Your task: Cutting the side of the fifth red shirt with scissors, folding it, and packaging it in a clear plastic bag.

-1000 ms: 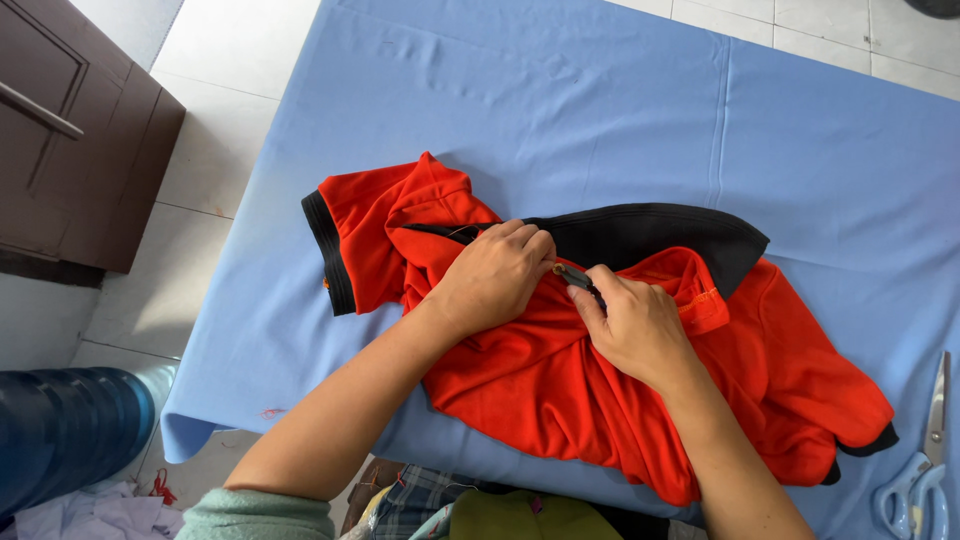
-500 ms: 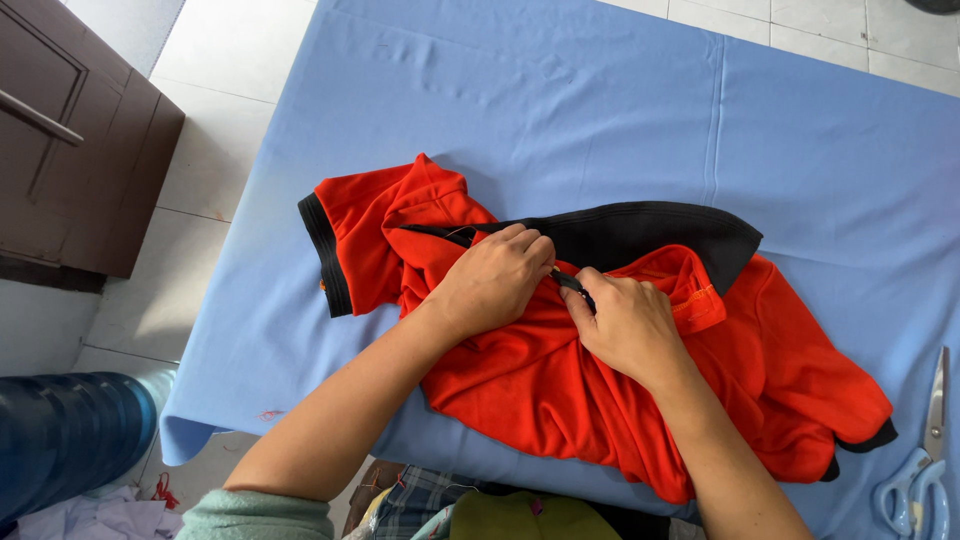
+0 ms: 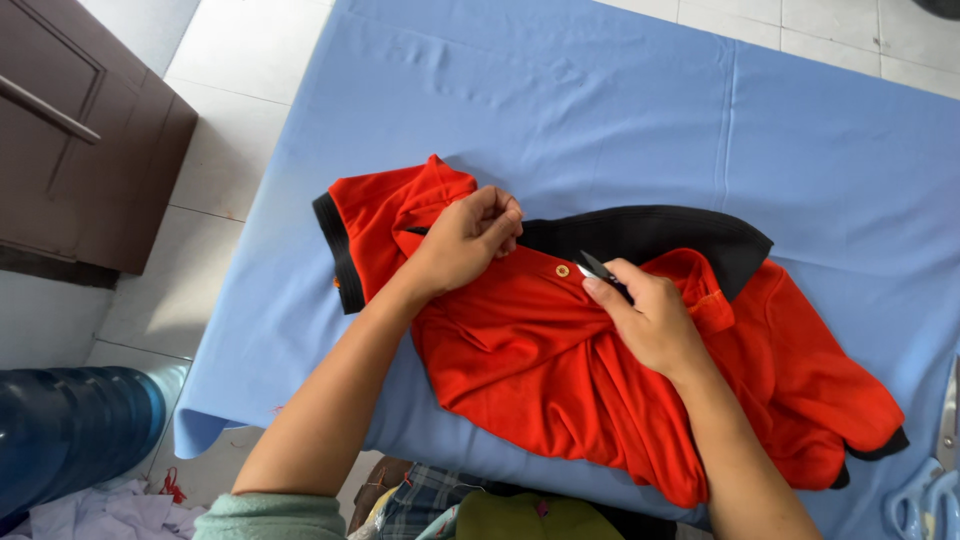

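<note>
Lying bunched up on the blue-covered table (image 3: 620, 110) is a red polo shirt (image 3: 540, 370) with a black collar (image 3: 650, 232), roughly in the middle. The left hand (image 3: 462, 243) has its fingers curled tight, pinching the fabric up by the placket. The right hand (image 3: 650, 318) grips a small dark thread snipper (image 3: 598, 267), tips just beside a little button (image 3: 562, 270). Pale blue scissors (image 3: 925, 500) sit at the table's right edge.

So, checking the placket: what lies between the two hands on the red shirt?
Head view: a small round button on red polo shirt fabric, between left hand and right hand.
</note>
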